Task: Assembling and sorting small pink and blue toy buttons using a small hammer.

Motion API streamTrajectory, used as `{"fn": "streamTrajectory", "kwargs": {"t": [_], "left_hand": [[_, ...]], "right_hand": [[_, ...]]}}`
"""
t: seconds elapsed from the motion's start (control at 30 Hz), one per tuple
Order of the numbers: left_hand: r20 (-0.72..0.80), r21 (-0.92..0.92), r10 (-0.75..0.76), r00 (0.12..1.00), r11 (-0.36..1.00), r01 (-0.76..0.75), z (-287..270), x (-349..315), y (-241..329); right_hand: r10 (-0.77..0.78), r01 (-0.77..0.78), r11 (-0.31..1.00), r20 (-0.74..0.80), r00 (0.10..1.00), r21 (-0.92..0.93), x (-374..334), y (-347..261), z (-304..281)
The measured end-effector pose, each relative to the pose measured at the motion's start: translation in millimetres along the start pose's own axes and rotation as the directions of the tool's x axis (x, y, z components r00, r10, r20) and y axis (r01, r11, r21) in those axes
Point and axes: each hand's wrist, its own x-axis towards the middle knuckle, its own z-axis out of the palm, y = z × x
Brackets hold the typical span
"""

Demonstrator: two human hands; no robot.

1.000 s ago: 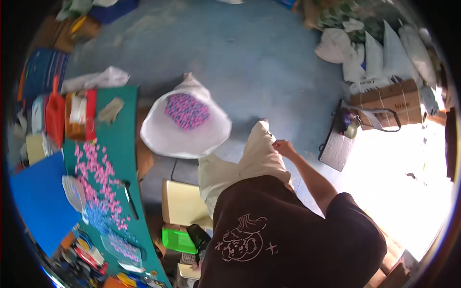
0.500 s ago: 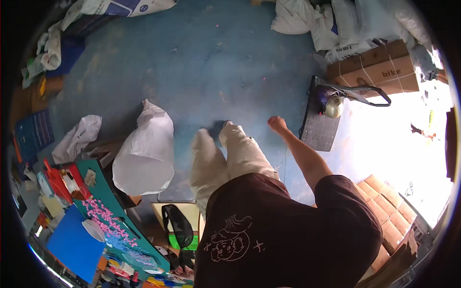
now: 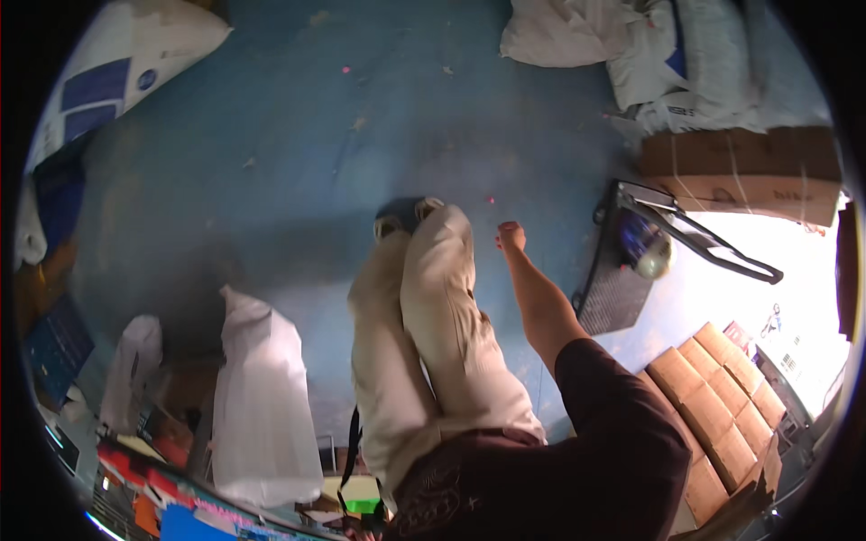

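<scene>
Only the right hand (image 3: 511, 236) showed, curled into an empty fist beside the knee; the left was out of view. Nearest lay the black cart (image 3: 631, 270), to its right, long axis running away.

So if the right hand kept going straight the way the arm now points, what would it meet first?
The closed right hand hangs empty, forearm aimed downward and forward. Going on, it would likely meet the bare blue concrete floor first. The black wire basket sits off to its right, seemingly outside that line, though depth is unclear.
</scene>
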Motion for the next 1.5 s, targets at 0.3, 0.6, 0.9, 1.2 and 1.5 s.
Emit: {"fn": "streamTrajectory", "kwargs": {"t": [0.3,0.6,0.9,1.2,1.5], "left_hand": [[-0.069,0.001,-0.088,0.994,0.996,0.088,-119,105,-69],[0.062,-0.083,-0.028,0.998,0.996,0.033,-142,86,-96],[0.199,-0.171,0.179,0.963,0.974,-0.146,-190,8,-152],[-0.947,0.255,0.317,0.051,0.837,-0.484,-51,-155,-222],[-0.864,0.270,0.461,0.205,0.766,-0.583,129,-340,-148]], "right_hand": [[0.073,0.032,0.865,-0.189,0.979,0.500,227,48,132],[-0.497,-0.002,0.603,0.378,0.781,0.797,156,-283,245],[-0.920,0.941,0.050,0.352,0.174,-0.336,181,-455,424],[-0.812,0.948,0.318,0.516,0.273,-0.001,84,-394,369],[-0.085,0.949,-0.292,0.992,0.099,-0.119,-338,-209,115]]}}
